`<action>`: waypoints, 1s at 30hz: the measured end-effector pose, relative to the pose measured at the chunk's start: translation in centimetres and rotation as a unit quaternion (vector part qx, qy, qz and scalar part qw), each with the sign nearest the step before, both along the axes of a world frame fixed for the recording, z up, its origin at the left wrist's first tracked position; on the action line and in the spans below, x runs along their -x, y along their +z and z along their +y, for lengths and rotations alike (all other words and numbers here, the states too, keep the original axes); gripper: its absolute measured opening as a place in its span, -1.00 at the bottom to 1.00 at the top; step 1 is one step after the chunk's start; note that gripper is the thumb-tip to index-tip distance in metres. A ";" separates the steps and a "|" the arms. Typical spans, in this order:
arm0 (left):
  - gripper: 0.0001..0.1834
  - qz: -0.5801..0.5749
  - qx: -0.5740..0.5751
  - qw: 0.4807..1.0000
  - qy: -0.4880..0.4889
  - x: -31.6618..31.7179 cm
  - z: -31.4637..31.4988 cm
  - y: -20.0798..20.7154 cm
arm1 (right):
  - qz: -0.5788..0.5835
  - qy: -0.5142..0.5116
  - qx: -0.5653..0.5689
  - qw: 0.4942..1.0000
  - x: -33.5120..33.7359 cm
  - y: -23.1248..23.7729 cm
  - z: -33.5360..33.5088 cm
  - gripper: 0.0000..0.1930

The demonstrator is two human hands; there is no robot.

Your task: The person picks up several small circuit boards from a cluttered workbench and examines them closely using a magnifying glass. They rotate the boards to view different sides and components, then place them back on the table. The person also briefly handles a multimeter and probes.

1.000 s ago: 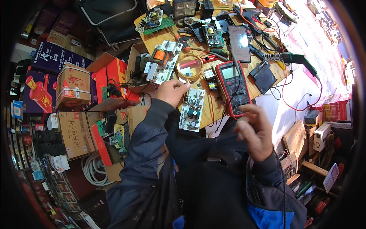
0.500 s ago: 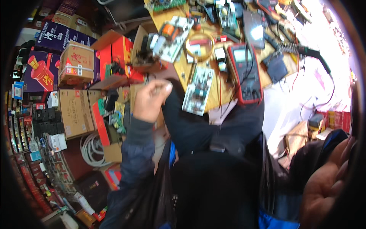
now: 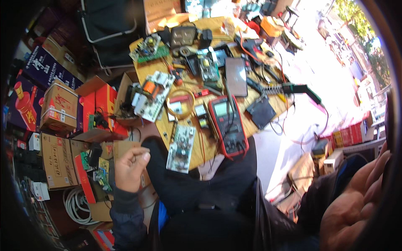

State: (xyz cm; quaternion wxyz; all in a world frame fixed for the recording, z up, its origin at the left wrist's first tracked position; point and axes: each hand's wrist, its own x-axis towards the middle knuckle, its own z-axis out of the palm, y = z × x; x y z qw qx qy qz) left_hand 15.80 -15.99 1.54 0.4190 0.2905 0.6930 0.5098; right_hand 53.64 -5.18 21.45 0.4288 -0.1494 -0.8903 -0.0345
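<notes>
My left hand point(image 3: 132, 167) is held over my left thigh, just left of the workbench corner, with its fingers curled in against the thumb; nothing shows in it. Nearest to it on the bench lies a white circuit board point(image 3: 181, 148) with small parts. At the far right rim, very near the camera, is my right hand point(image 3: 351, 209), its fingers bent upward. The dark picture edge hides the fingertips and whatever they hold. A red multimeter point(image 3: 228, 125) lies on the bench's near edge, beside a roll of amber tape point(image 3: 181, 104).
The wooden bench point(image 3: 161, 127) carries another circuit board point(image 3: 155, 96), a black phone-like slab point(image 3: 236, 77), a soldering iron point(image 3: 301, 89) and loose wires. Cartons point(image 3: 60, 161) and an open red box point(image 3: 98, 108) stand left. Coiled white cable point(image 3: 77, 209) lies below; a folding chair point(image 3: 111, 37) stands behind.
The view has tilted up and turned right, so the bench and boxes sit lower and further left, with more background showing. Both hands keep nearly the same pose.
</notes>
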 end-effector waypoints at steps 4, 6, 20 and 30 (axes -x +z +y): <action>-0.79 -0.047 -0.019 0.999 -0.005 0.1 0.7 0.0 | -0.016 0.037 0.013 0.999 1.5 1.5 -0.4 -0.84; -0.79 -0.041 -0.027 0.999 -0.012 0.0 0.8 0.1 | -0.016 0.045 0.025 0.999 2.7 1.7 0.0 -0.84; -0.45 -0.512 -0.143 0.845 -0.052 -1.1 11.0 -1.7 | -0.103 -0.244 0.394 0.880 13.1 -18.9 15.6 -0.56; -0.39 -0.551 -0.122 0.826 0.006 -2.0 14.8 -3.2 | -0.077 -0.255 0.425 0.865 12.3 -21.2 16.1 -0.51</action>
